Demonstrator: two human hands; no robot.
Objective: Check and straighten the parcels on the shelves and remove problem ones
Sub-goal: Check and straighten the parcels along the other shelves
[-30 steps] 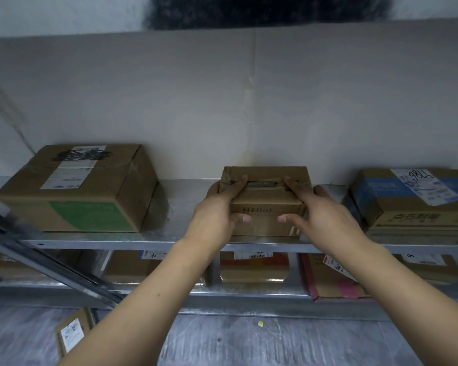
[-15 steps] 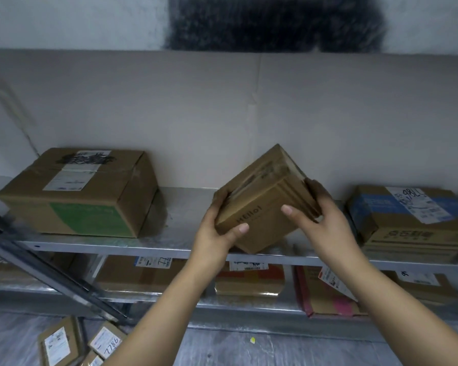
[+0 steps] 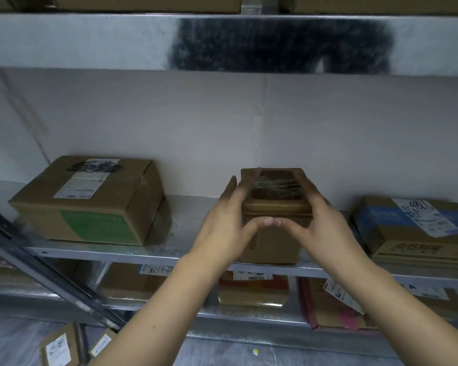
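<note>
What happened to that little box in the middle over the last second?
The small brown cardboard box lay flat on the metal shelf, was lifted and tilted, and now stands on end there. The left hand and right hand stayed on it, now against its sides with thumbs on the front. The large cardboard box with a green panel and the blue-banded cardboard box did not move.

Left hand [image 3: 224,229], right hand [image 3: 321,228], thumbs meeting
</note>
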